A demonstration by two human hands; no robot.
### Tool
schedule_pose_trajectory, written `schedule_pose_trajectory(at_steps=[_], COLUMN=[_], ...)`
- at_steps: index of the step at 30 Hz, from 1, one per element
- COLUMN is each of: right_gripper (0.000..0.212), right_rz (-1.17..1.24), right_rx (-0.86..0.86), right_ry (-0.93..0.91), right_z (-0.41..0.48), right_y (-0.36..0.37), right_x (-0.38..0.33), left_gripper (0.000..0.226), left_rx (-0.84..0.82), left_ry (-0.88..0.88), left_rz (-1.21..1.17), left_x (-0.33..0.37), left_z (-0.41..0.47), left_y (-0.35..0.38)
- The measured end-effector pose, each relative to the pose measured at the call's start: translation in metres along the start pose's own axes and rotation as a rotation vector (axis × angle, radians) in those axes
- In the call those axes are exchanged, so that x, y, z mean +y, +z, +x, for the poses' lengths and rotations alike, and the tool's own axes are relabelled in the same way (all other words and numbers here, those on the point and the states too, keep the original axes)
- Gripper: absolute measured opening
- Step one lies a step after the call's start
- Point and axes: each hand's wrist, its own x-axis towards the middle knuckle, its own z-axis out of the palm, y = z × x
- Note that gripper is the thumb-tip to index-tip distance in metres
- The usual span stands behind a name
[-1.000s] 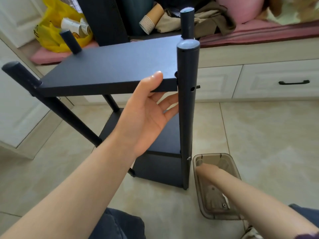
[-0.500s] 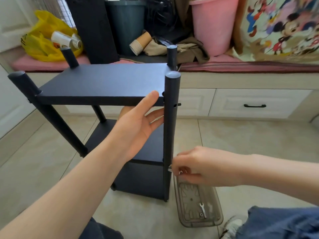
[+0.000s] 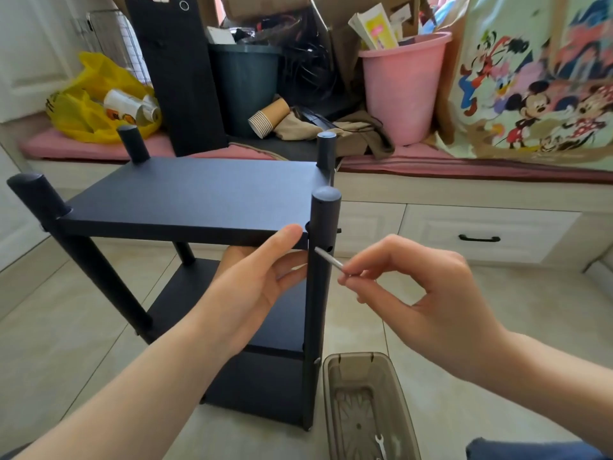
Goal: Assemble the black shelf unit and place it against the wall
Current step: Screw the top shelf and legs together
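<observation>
Seating a silver screw (image 3: 330, 258) into the front post (image 3: 321, 293) of the black shelf unit (image 3: 265, 383), the right hand (image 3: 418, 293) pinches it, tip at the post's side hole. Left of that post, the left hand (image 3: 252, 287) props the top board (image 3: 199, 197) with straight fingers, likely keeping holes aligned. The unit stands on the floor (image 3: 514, 327).

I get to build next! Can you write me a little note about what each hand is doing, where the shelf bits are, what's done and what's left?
Left hand: open, propping the top board from below, beside the front right pole.
Right hand: pinches a silver bolt, its tip at that pole's side, not yet in.
Shelf unit: upright, lower shelf already on. A clear tray beside it holds a small wrench.
Left to do: get the bolt in, tighten it, then put the unit against the wall.
</observation>
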Motion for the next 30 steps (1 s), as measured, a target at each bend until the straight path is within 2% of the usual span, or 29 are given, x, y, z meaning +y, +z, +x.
schedule_pose_trajectory(at_steps=[3, 8, 13, 19, 24, 30], right_gripper=[0.009, 0.010, 0.009, 0.010, 0.009, 0.009], right_rz=[-0.022, 0.058, 0.101, 0.104, 0.122, 0.205], right_rx=[0.000, 0.031, 0.016, 0.016, 0.038, 0.057], right_ry=[-0.028, 0.060, 0.118, 0.142, 0.175, 0.233], right_z=[-0.002, -0.006, -0.005, -0.004, -0.004, 0.000], right_y=[-0.002, -0.005, -0.003, -0.001, -0.002, 0.000], right_x=[0.001, 0.001, -0.003, -0.008, -0.008, -0.008], left_gripper=[0.034, 0.012, 0.027, 0.035, 0.058, 0.049], left_rx=[-0.008, 0.032, 0.095, 0.125, 0.116, 0.113], left_ry=[0.009, 0.044, 0.025, 0.000, 0.002, 0.006], left_rz=[-0.010, 0.032, 0.076, 0.077, 0.083, 0.059], left_x=[-0.002, -0.008, -0.009, -0.009, -0.009, -0.010], left_z=[0.001, 0.001, -0.001, -0.002, -0.005, -0.005], left_y=[0.001, 0.003, 0.004, 0.005, 0.007, 0.009])
